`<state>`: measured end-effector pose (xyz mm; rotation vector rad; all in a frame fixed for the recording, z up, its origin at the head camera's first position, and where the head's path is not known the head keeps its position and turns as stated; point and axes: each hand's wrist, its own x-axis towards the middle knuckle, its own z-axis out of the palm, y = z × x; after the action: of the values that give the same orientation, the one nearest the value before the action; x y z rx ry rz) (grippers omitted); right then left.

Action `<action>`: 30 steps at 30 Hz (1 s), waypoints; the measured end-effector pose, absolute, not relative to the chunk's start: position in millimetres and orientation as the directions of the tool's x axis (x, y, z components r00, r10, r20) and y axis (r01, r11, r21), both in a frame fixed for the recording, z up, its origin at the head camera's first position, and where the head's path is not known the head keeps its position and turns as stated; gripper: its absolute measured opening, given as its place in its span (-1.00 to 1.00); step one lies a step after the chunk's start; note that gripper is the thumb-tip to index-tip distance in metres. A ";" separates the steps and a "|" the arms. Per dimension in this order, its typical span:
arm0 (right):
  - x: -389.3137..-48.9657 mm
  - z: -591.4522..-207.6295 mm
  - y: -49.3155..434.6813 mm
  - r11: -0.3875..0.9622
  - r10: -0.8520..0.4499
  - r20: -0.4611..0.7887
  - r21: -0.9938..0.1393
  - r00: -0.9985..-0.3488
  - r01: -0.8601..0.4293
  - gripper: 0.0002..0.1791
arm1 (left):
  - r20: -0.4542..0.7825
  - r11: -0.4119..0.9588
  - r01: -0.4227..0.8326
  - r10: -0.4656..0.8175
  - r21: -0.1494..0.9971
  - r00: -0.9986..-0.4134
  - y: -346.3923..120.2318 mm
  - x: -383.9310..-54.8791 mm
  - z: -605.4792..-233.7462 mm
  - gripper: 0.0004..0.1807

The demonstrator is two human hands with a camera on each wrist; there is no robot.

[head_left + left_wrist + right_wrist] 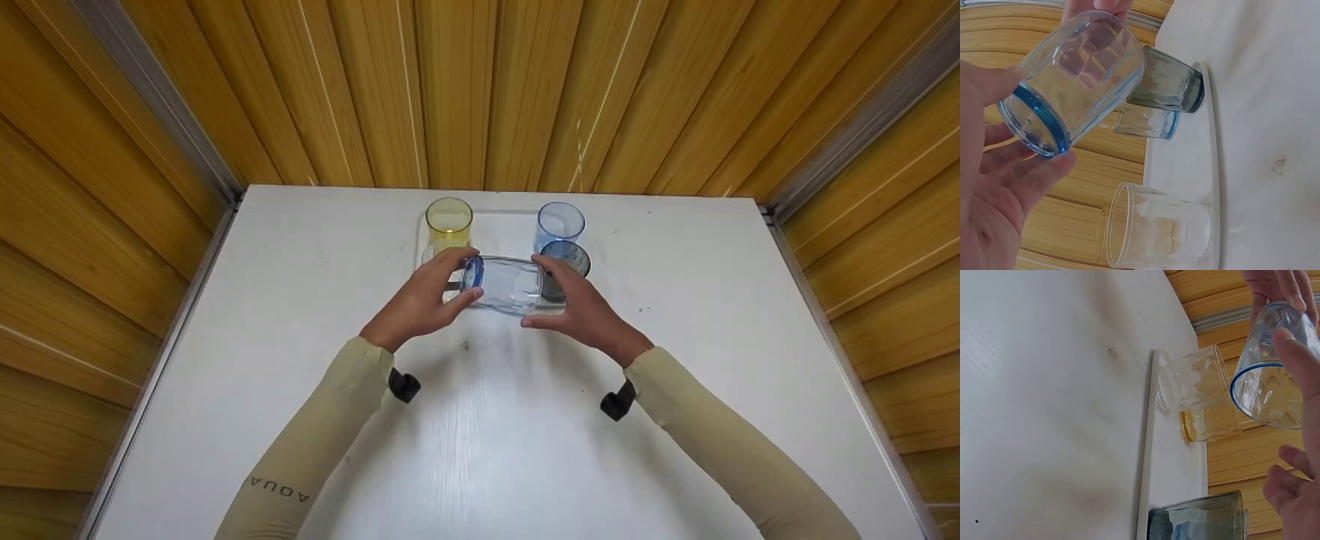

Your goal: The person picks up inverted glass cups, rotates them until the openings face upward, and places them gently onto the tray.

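Note:
A clear glass tumbler with a blue-tinted base [510, 286] lies sideways in the air between both hands. My left hand [427, 296] grips it at the base end, fingers on one side and thumb on the other. At the rim end my right hand [589, 307] holds it between thumb and fingers. In the left wrist view the blue base ring [1044, 115] shows near the left fingertips. The tumbler's open mouth [1266, 396] faces the right palm in the right wrist view.
Behind the hands, a white tray [506, 212] carries a yellow glass [449, 225], a light blue glass [559, 223], a dark grey glass [574, 259] and a clear glass [1157, 225], largely hidden by my left hand in the head view. Wood-look panels [480, 90] surround the white table [465, 450].

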<state>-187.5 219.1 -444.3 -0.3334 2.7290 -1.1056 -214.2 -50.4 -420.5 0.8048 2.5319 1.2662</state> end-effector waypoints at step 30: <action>-189.6 -439.0 220.0 0.639 -0.285 -0.067 -0.756 -0.956 -0.137 -0.01 | 0.036 0.443 0.341 0.566 0.829 -0.823 -45.0 -214.6 -425.6 -0.36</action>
<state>-189.6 220.0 -439.0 -0.3483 2.6781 -1.2132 -214.6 -45.0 -425.6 0.7866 2.4489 1.3218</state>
